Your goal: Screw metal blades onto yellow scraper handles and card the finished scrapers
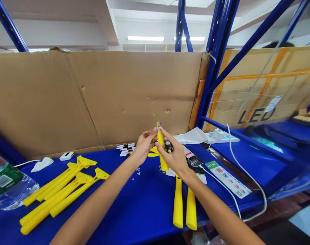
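Observation:
My right hand [174, 154] is closed around a yellow plastic handle [162, 144], raised above the blue tabletop with its head pointing up and away. At the top of that handle, my left hand [144, 143] has its fingers pinched together; what they grip is hidden. A small pale piece sits at the handle's tip. Beside my right palm shows a round black end of a tool [168, 146]. Two more yellow handles [178, 204] lie below my right hand. To the left rests a group of similar yellow handles [68, 189] with flared heads.
Small pale rings [138, 171] and black-and-white strips [125, 147] lie on the blue table [134, 204]. A water bottle [7, 183] is at left. Cardboard [134, 88] walls the back. A printed card [227, 178], white cable [249, 172] and power strip [222, 136] are right.

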The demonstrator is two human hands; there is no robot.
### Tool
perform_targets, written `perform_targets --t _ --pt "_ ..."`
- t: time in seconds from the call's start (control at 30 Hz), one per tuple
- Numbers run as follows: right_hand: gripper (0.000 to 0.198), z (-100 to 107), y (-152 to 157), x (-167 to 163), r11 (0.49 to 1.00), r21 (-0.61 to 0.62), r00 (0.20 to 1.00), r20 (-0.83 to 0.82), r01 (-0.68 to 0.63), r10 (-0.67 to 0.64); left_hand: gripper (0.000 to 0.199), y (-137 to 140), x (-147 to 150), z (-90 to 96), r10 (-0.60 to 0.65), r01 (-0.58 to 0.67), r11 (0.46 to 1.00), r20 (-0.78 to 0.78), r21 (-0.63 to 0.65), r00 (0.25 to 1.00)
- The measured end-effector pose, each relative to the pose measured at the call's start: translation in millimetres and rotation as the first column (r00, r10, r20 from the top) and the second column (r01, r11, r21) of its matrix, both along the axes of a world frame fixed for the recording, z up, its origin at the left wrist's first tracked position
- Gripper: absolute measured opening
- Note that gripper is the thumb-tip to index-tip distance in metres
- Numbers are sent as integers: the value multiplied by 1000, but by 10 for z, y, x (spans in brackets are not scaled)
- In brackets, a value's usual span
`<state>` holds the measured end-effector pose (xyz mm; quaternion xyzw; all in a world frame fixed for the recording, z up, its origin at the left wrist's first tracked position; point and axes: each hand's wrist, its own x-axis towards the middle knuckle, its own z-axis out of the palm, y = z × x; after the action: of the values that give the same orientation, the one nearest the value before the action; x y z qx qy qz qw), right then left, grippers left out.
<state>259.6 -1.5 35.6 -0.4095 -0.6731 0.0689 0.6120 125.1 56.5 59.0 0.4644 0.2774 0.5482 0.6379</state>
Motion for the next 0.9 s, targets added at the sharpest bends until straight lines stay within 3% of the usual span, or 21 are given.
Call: perform_targets --t 0.13,0.3,0.47,0.53,0.57,0.63,0.7,0.8,0.87,0.9 --pt "57 50 -29 76 975 126 937 278 182 -211 49 -121 78 74 -70 66 992 36 107 997" --pt "58 123 -177 114 970 150 876 420 190 -236 72 -293 84 271 -249 233 961 92 150 964" --pt "43 345 -319 295 971 128 834 496 203 -240 47 -292 84 166 -192 186 977 54 107 980" --pt "43 495 -320 453 942 154 831 443 299 -336 38 -303 117 91 -257 255 966 67 43 964" --pt "51 573 -305 544 938 106 825 450 331 -342 34 -320 142 57 -310 311 950 78 6 947" --pt "55 714 -257 732 949 -53 814 531 310 -236 29 -370 205 -12 -406 412 910 99 -46 908" --pt "53 817 -213 902 927 -312 785 619 206 34 32 -417 263 -99 -466 472 880 91 -58 880" --pt "56 894 -217 1094 879 -458 745 631 130 218 49 -422 254 -319 -493 496 868 -99 11 865" --pt "56 908 -266 1188 868 -472 726 651 155 224 56 -378 147 -531 -348 440 882 -396 170 850" --pt "56 906 -294 1229 862 -472 721 661 185 207 53 -351 68 -648 -177 392 869 -552 301 815"
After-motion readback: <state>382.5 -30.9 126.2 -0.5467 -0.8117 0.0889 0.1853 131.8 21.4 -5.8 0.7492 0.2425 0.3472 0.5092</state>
